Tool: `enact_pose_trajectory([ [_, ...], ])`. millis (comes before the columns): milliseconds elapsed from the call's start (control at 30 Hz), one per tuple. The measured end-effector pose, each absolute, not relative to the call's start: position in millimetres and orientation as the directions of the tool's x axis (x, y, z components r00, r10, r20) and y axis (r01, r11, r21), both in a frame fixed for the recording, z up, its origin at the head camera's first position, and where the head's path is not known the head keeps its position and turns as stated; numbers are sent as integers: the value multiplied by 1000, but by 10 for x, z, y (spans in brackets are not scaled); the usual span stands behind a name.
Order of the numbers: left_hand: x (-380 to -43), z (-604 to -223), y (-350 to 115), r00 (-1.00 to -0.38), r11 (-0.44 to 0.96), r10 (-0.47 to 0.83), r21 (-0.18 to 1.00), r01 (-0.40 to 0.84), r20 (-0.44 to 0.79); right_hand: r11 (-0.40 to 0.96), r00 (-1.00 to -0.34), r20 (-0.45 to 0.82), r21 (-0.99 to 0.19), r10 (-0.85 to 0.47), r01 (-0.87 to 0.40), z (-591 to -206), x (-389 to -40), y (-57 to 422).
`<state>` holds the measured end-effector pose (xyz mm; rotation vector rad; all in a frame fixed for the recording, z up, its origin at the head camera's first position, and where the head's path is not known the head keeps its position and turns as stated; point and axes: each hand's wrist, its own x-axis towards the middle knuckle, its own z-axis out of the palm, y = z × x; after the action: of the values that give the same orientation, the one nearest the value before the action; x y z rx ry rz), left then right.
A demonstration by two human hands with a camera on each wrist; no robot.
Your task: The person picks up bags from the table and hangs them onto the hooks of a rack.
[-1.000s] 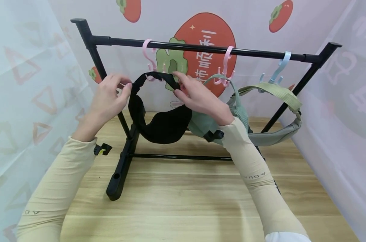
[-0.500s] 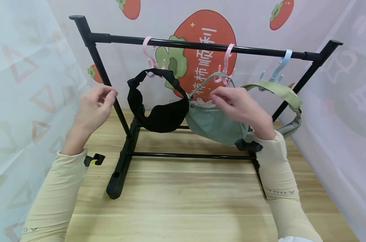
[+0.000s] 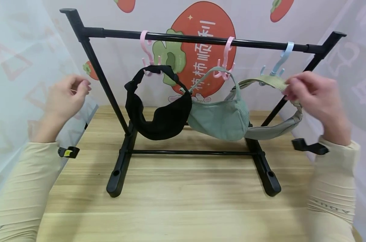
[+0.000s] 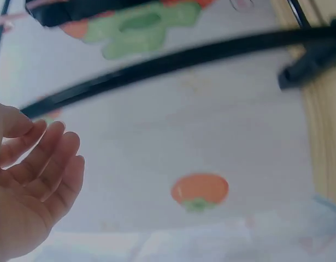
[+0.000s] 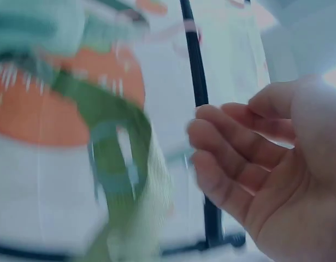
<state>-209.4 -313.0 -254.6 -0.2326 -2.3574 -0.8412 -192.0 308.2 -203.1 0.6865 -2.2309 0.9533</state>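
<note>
In the head view a black bag point(image 3: 163, 121) hangs by its strap from a pink hook point(image 3: 147, 50) at the left of the rack. Beside it a sage-green bag point(image 3: 217, 119) hangs on a second pink hook point(image 3: 226, 57). A grey bag with a light-green strap point(image 3: 272, 80) hangs from a blue hook point(image 3: 281, 60) on the right. My left hand point(image 3: 66, 97), fingers loosely curled, holds nothing left of the rack. My right hand point(image 3: 320, 99) is in the air in front of the rack's right end, its fingertips overlapping the light-green strap in the head view; its palm shows bare in the right wrist view.
The black rack point(image 3: 186, 37) stands on a wooden table point(image 3: 177, 201), its feet pointing forward and a lower bar point(image 3: 189, 152) joining them. Patterned white sheets point(image 3: 122, 84) enclose the back and sides.
Both hands have let go of the black bag's strap and moved apart, the left hand to the left and the right hand to the right. The black bag hangs from its hook.
</note>
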Motion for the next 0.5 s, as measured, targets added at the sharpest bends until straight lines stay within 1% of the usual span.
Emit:
enact_pose_trajectory([
  [133, -2106, -2542, -3370, -831, 818, -66, 507, 272, 553, 653, -719, 693, -523, -48, -548, -1994, -1911, 3419],
  [200, -2116, -2546, -3483, -853, 836, -75, 499, 229, 517, 670, -743, 669, -558, 15, -489, -2002, -1987, 3564],
  [267, -2146, -2538, -3582, -894, 859, -65, 481, 177, 444, 735, -782, 621, -557, 60, -386, -2014, -2097, 3698],
  [333, -2196, -2526, -3652, -926, 880, -48, 455, 138, 374, 810, -825, 560, -517, 75, -277, -2033, -2243, 3840],
  [400, -2258, -2506, -3703, -941, 898, -21, 421, 131, 338, 893, -872, 487, -412, 44, -184, -2073, -2398, 3956],
  [467, -2315, -2493, -3746, -945, 910, 7, 390, 142, 328, 944, -923, 383, -297, -21, -145, -2139, -2552, 4039],
  [500, -2343, -2487, -3765, -945, 918, 20, 368, 146, 325, 956, -939, 338, -248, -67, -158, -2180, -2624, 4071],
])
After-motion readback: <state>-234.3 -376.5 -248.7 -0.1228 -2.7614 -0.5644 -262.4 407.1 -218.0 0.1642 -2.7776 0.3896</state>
